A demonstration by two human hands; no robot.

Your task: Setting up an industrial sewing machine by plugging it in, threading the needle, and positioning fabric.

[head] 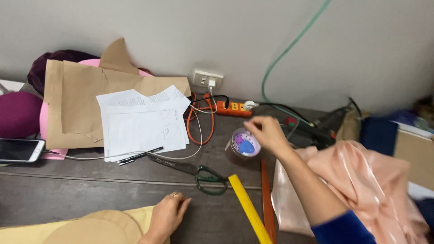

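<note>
A dark wooden table [90,190] is set against a plain pale wall [226,31], on which a white socket [207,78] with a plugged-in charger is mounted. A green cable [289,47] is run down the wall towards an orange power strip [233,109] lying at the table's back edge.

The right hand [266,132] is held just above a small round container [243,147] with a purple and blue top, near the middle of the table; its fingers are pinched together, but whether anything is gripped between them cannot be told. The left hand [168,214] is laid flat and open on the table, touching the edge of a brown paper pattern piece [90,230] that lies over yellow fabric [27,230].

Between the hands, green-handled scissors [199,174], a yellow ruler [249,208] and a reddish-brown ruler [267,203] are placed. Peach satin fabric [361,180] is heaped under the right forearm. Further left, white printed sheets [140,124] are stacked on brown paper [77,99], with a black pen [140,156] at their lower edge and a phone [20,150] on a cable.

The things at the right edge are blurred, and the yellow fabric is cut off by the frame.
</note>
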